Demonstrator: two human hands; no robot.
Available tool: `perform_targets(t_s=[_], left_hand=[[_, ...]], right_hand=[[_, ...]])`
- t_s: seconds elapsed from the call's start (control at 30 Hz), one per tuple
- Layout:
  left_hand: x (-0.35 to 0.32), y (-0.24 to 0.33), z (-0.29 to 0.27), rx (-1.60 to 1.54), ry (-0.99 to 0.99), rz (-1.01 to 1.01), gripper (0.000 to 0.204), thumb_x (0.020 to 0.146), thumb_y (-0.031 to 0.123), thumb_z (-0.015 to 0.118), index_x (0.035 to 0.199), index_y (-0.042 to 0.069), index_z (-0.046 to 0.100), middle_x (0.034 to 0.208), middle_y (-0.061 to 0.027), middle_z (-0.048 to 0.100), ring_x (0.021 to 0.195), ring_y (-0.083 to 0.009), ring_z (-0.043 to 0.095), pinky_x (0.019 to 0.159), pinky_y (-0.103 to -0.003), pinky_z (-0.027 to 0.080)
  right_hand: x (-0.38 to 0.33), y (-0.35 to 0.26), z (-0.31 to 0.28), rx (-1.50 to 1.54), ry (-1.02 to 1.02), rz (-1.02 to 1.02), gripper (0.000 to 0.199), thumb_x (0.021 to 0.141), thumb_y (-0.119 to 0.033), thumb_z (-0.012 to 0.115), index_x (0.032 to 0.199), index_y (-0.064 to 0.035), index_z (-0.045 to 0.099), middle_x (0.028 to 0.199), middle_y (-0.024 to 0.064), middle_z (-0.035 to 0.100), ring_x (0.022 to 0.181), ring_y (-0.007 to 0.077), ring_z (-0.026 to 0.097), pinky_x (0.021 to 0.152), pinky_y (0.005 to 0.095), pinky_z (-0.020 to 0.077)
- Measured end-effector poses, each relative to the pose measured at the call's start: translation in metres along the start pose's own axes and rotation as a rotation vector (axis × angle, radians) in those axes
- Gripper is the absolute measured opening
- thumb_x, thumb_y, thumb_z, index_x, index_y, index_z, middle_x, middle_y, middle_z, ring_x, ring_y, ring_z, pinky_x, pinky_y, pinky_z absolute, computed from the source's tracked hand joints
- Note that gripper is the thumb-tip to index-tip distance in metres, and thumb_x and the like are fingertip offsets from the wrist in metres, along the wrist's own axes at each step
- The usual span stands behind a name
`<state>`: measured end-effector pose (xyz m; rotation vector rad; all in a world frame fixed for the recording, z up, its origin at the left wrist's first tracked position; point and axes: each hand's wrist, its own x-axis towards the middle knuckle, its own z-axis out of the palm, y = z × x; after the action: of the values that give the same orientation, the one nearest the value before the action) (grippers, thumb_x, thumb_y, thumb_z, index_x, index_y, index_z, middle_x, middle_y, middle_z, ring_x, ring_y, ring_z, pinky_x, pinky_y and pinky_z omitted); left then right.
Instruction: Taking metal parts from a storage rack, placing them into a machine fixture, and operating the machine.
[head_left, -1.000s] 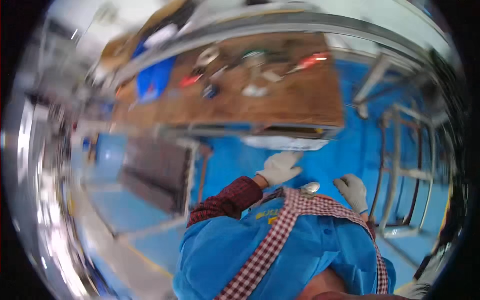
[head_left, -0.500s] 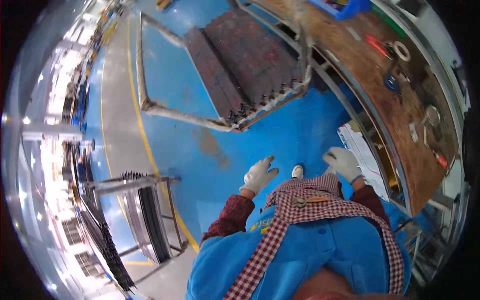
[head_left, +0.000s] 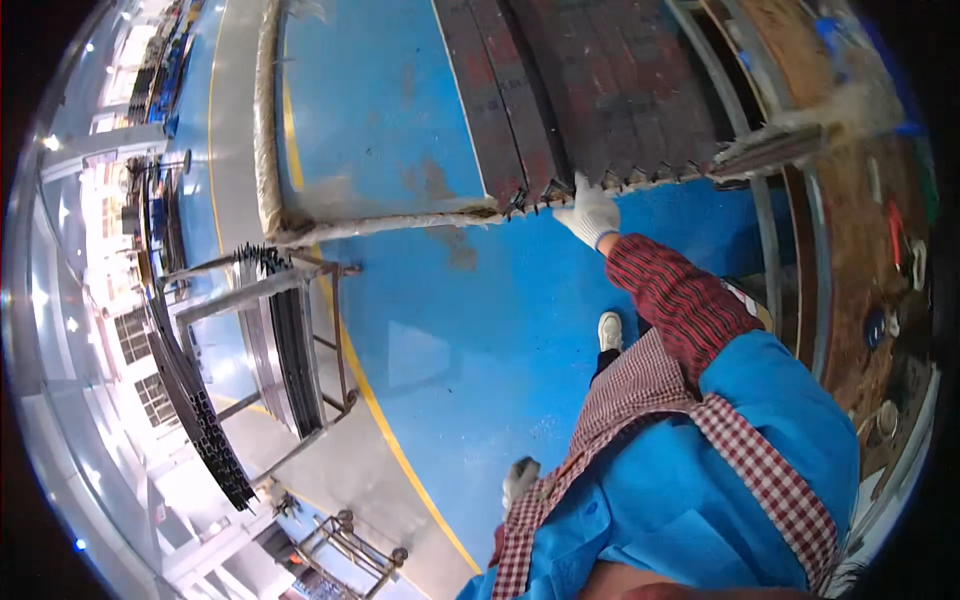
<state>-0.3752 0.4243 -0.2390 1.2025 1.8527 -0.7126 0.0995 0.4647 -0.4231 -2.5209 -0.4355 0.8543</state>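
In the head view the right hand [head_left: 590, 213], gloved in white, reaches out to the near edge of a stack of dark metal grating panels [head_left: 600, 90] lying on a low frame over the blue floor [head_left: 450, 340], its fingers closed on the toothed edge; the step in hand looks like taking hold of a panel, and the next move would call for a firmer two-handed hold. The left hand [head_left: 519, 478] hangs low by the apron, fingers loosely curled and holding nothing; the grip is small and blurred, and the table [head_left: 860, 230] at right is cut off by the rim.

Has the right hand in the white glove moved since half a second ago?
Yes. The right hand has reached away from the body, across the blue floor, to the near edge of the stack of dark metal grating panels, where it now rests.
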Motion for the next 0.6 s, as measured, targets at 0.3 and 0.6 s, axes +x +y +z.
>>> perform_targets(t_s=[0.3,0.6], left_hand=[[-0.019,-0.040,0.062,-0.090,-0.118,0.036,0.051,0.095,0.040,0.064,0.135,0.008,0.065,0.104,-0.0066,0.070,0.090,-0.0216,0.063,0.084,-0.034,0.051],[-0.046,0.019,0.057,-0.398,-0.090,-0.005,0.051,0.097,0.030,0.065,0.138,0.000,0.062,0.118,-0.0104,0.072,0.102,-0.0230,0.066,0.094,-0.029,0.050]], right_hand=[[0.070,-0.056,0.054,-0.383,0.117,0.033,0.105,0.083,-0.055,0.075,0.163,-0.0173,0.018,0.156,0.0219,0.036,0.099,0.0327,0.063,0.079,0.0443,0.0529],[0.060,-0.005,0.020,-0.368,0.189,-0.023,0.101,0.078,-0.035,0.076,0.162,-0.0175,0.022,0.154,0.0251,0.038,0.093,0.0358,0.064,0.082,0.0444,0.0527]])
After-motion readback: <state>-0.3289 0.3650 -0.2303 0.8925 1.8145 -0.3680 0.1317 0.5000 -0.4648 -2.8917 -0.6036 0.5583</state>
